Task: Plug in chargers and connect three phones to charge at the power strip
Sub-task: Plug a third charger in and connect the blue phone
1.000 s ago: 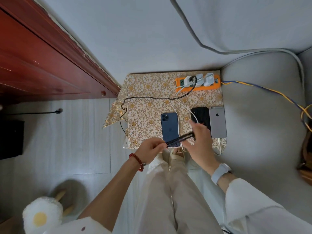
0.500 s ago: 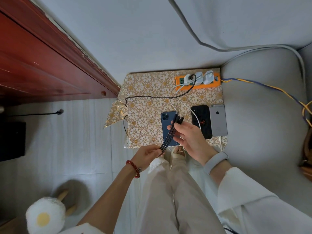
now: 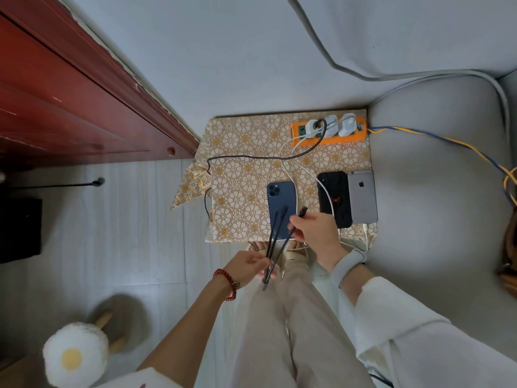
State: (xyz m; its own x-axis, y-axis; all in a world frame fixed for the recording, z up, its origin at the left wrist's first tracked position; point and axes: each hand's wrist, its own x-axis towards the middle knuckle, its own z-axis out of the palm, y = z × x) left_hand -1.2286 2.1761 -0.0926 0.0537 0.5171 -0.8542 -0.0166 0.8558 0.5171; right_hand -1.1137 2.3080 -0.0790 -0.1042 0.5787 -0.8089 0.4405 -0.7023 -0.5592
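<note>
While white cables (image 3: 324, 189) cross the black phone (image 3: 334, 197), both hands grip a black cable (image 3: 275, 242).

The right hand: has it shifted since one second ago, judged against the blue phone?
Yes. The right hand came toward the person and a little leftward, from over the black phone to beside the blue phone's lower right corner.

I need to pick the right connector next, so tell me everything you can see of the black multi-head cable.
The black braided cable runs from the leftmost white charger in the orange power strip, across the floral cloth, off its left edge and out of sight. It ends in three thin branches. The left hand grips them where they join; two branches fan up over the blue phone, while the right hand pinches the third near its plug.
</note>
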